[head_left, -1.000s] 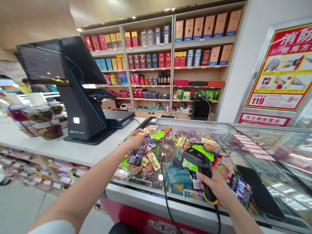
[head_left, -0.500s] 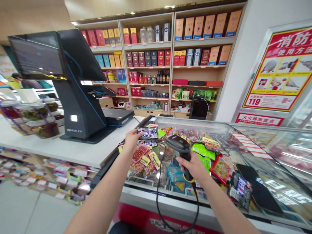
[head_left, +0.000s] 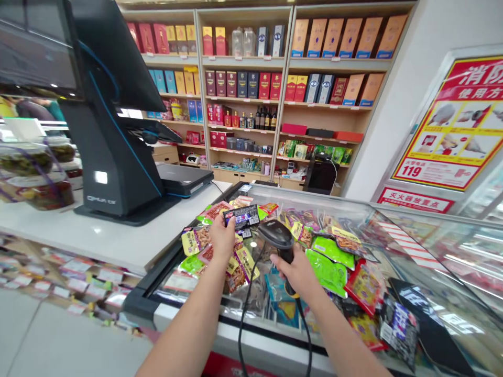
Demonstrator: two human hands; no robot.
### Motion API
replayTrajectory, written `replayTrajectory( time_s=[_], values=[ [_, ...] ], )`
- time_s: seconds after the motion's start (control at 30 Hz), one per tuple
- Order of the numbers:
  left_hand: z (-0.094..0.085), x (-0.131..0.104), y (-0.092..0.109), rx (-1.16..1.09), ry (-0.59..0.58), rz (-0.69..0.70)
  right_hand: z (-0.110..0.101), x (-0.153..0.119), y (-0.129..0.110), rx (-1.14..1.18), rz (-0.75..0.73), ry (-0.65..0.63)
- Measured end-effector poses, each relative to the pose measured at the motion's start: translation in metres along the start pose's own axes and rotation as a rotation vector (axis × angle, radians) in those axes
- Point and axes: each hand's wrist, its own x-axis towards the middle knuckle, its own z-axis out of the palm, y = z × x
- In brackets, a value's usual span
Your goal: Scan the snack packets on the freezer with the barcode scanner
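My left hand [head_left: 223, 235] pinches a black snack packet [head_left: 244, 215] by its left end, above a pile of other packets. In my right hand [head_left: 296, 267] is a black barcode scanner [head_left: 276, 233], gripped by the handle, its head pointing toward the left. The scanner's cord hangs down over the near edge of the glass-topped case. Yellow-labelled snack packets [head_left: 245, 262] lie beneath and beside my left wrist. To the right of the scanner are green packets [head_left: 326, 269], a red packet [head_left: 365, 288] and another black packet [head_left: 398, 324].
A dark phone [head_left: 436, 330] lies on the glass at the right. On the white counter [head_left: 165, 230] at left stand a point-of-sale terminal [head_left: 113, 173] and jars of food [head_left: 43, 193]. Shelves of boxes and bottles [head_left: 243, 104] line the back wall.
The black packet in my left hand has turned, its printed face now more toward me. The scanner has shifted slightly left. The whole view has moved closer to the case.
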Motion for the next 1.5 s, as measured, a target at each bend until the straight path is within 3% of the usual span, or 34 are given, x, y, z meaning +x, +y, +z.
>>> replayTrajectory(
  time_s=[0.27,0.6,0.83,1.03,1.2,1.5],
  values=[
    [-0.002,0.001,0.0,0.062,0.062,-0.015,0.01,0.004,0.004,-0.087,0.014,-0.087],
    [-0.001,0.0,0.0,-0.009,0.077,-0.059,-0.008,0.018,-0.005,0.108,0.029,-0.16],
    [0.022,0.017,0.018,-0.056,0.008,0.04,-0.02,0.041,0.004,0.2,0.017,-0.134],
    [0.041,0.017,0.015,-0.026,-0.018,0.025,-0.034,0.035,0.007,0.243,0.052,-0.126],
    [0.039,0.011,0.006,-0.088,-0.039,-0.006,-0.038,0.026,0.008,0.238,0.072,-0.109],
    [0.034,0.008,0.014,-0.189,-0.019,-0.068,-0.036,0.027,0.01,0.193,0.055,-0.083]
  ],
)
